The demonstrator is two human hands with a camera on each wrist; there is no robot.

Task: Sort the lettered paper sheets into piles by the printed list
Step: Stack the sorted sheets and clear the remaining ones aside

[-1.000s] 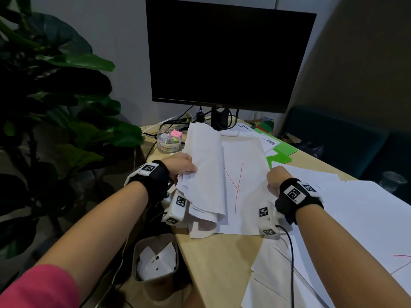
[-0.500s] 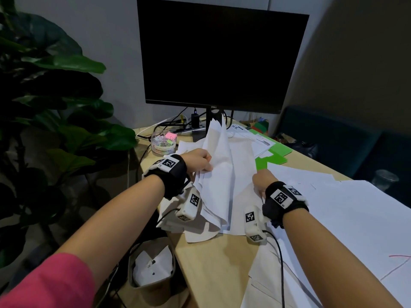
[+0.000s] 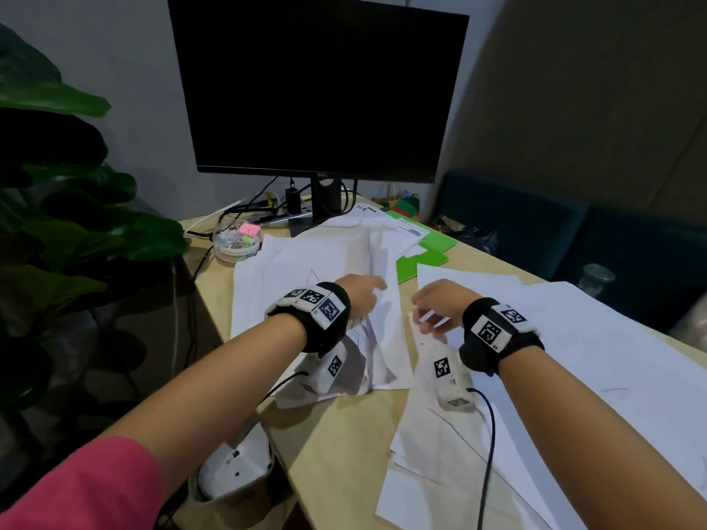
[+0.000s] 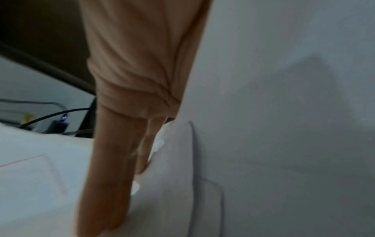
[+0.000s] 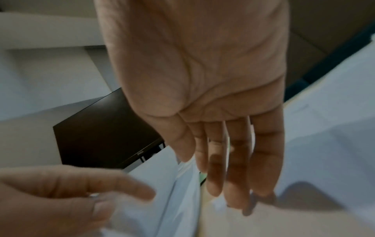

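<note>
While left hand (image 3: 363, 296) presses flat on sheets (image 3: 306, 269) (fingers straight), right hand (image 3: 436, 304) hovers just beside, fingers loose, holding nothing. Sheets lie on surface (image 3: 336, 445) before monitor (image 3: 317, 89); more at right.

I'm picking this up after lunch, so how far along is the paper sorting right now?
Done, apparently: loose white sheets already lie spread on the desk's right side, though no tidy piles show. In hand: the left hand rests on the crumpled stack in front of the monitor; the right hand hovers open beside it, holding nothing. Left: that stack and the overlapping sheets nearest the camera still look unsorted. The letters are unreadable.
</note>
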